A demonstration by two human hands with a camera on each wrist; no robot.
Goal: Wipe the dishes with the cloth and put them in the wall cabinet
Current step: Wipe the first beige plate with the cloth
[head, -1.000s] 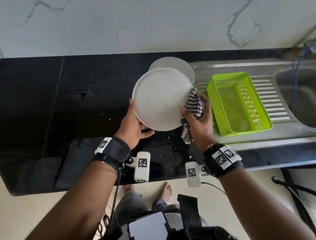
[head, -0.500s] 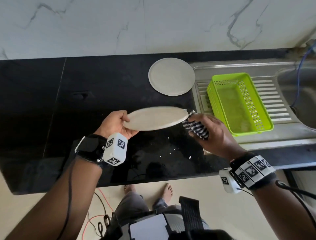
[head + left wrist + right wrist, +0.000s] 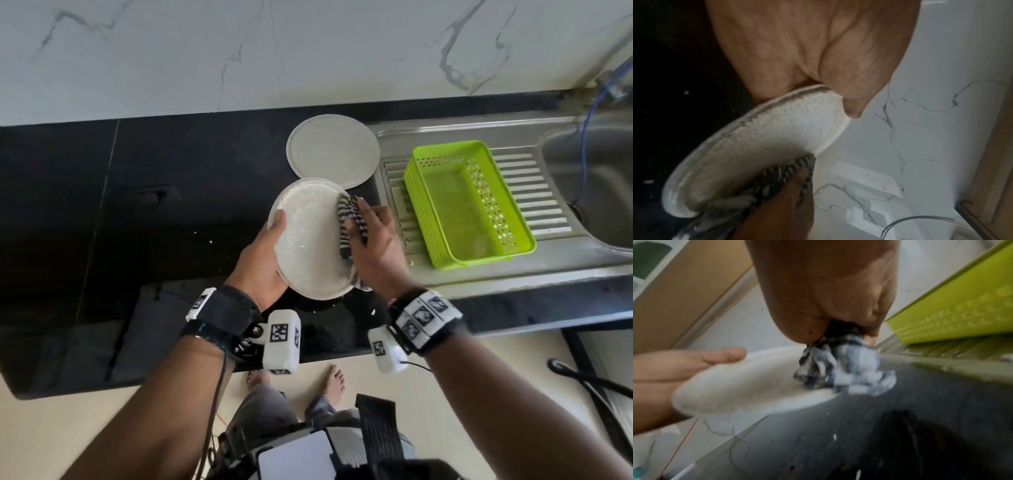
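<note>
My left hand (image 3: 263, 260) grips the left rim of a white speckled plate (image 3: 308, 240), thumb on its upper face, holding it above the black counter. The plate's hollow face now looks up. My right hand (image 3: 373, 246) holds a bunched black-and-white striped cloth (image 3: 349, 226) and presses it on the plate's right side. In the left wrist view the plate (image 3: 748, 154) has the cloth (image 3: 781, 178) on its near rim. In the right wrist view the cloth (image 3: 840, 369) hangs from my fingers onto the plate (image 3: 748, 386). A second white plate (image 3: 332, 150) lies face down on the counter behind.
A lime-green perforated basket (image 3: 469, 202) stands on the steel drainboard (image 3: 548, 192) to the right, beside the sink bowl (image 3: 596, 185). The black counter (image 3: 137, 205) stretches to the left. A marble wall (image 3: 308, 51) rises behind. A wooden cabinet edge (image 3: 995, 146) shows in the left wrist view.
The plate was turned over from underside up, through edge-on, to hollow face up. My right hand brought the cloth from the plate's edge onto its inner face.
</note>
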